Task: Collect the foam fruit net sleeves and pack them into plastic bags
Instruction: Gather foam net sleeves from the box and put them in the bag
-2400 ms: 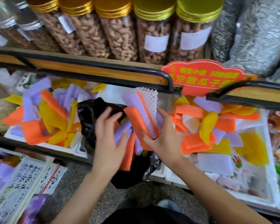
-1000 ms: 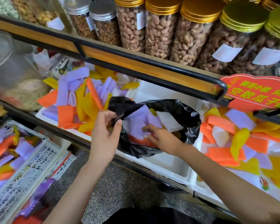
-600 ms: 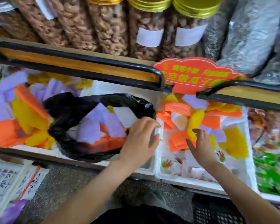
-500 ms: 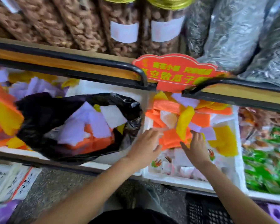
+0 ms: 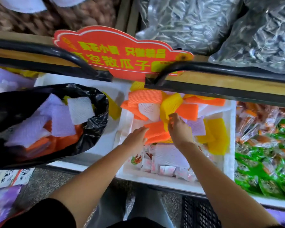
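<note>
Several foam sleeves (image 5: 145,96) (orange, yellow, white, purple) lie heaped in the white foam box (image 5: 228,145) on the right. Your right hand (image 5: 179,129) pinches the lower edge of a yellow sleeve (image 5: 171,102) with curled fingers; your left hand (image 5: 135,137), fingers straight, rests on an orange sleeve (image 5: 156,130) just beside it. To the left, the black plastic bag (image 5: 92,127) gapes open, holding purple, white and orange sleeves. Farther off, a red sign (image 5: 122,51) stands at the shelf edge, with green packets (image 5: 262,170) at the right.
</note>
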The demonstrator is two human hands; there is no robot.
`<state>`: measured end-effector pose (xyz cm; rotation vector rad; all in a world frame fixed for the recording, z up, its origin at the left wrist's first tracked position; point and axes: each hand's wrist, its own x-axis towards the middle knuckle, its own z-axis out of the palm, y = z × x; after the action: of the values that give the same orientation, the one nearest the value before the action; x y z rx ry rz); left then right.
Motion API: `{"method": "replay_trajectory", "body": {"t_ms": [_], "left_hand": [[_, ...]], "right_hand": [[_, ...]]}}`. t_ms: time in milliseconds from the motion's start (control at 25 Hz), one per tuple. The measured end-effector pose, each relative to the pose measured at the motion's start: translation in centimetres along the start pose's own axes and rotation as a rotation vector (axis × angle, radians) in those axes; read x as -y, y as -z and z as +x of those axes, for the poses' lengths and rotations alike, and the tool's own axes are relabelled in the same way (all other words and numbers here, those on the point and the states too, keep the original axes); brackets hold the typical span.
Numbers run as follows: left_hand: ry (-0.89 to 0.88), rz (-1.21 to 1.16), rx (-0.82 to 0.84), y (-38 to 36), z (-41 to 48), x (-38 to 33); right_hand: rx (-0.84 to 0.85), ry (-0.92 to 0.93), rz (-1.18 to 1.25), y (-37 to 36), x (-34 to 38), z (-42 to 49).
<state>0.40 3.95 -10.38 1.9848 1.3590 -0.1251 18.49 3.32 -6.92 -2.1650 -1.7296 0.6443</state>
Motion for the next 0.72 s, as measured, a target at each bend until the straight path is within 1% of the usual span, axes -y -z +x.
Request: {"method": "replay_trajectory", "body": {"t_ms": [80, 160, 240, 360, 440, 520, 600, 680, 720], "left_hand": [[0.018, -0.04, -0.016, -0.1, 1.3, -0.4], [0.02, -0.058, -0.014, -0.2, 2.5, -1.0], [0.027, 0.0, 0.012, -0.7, 3.2, -1.4], [0.094, 0.125, 0.037, -1.8, 3.1, -1.7], [0.118, 0.096, 0.011, -2.7, 2.3, -1.9], [0.157, -0.094, -0.015, -3.5, 1.4, -2.3], [0.215, -0.283, -0.03, -3.9, 0.6, -2.8], [0.218, -0.364, -0.078, -4.2, 0.0, -2.8], [0.213, -0.417, -0.11, -4.1, -0.3, -2.7]], "right_hand": [[-0.011, 0.063, 0.083, 1.3, -1.7, 0.1], [-0.061, 0.122, 0.178, 2.8, -3.4, -0.7], [-0.151, 0.151, 0.235, 4.4, -4.7, -2.4], [-0.301, 0.126, 0.329, 6.7, -6.7, -5.7], [-0.312, 0.166, 0.333, 7.1, -7.9, -7.6], [-0.261, 0.262, 0.224, 6.3, -8.8, -8.8], [-0.203, 0.381, -0.026, 4.7, -9.8, -8.9], [-0.06, 0.489, -0.245, 2.7, -10.1, -8.9], [0.016, 0.511, -0.297, 1.8, -9.9, -8.9]]}}
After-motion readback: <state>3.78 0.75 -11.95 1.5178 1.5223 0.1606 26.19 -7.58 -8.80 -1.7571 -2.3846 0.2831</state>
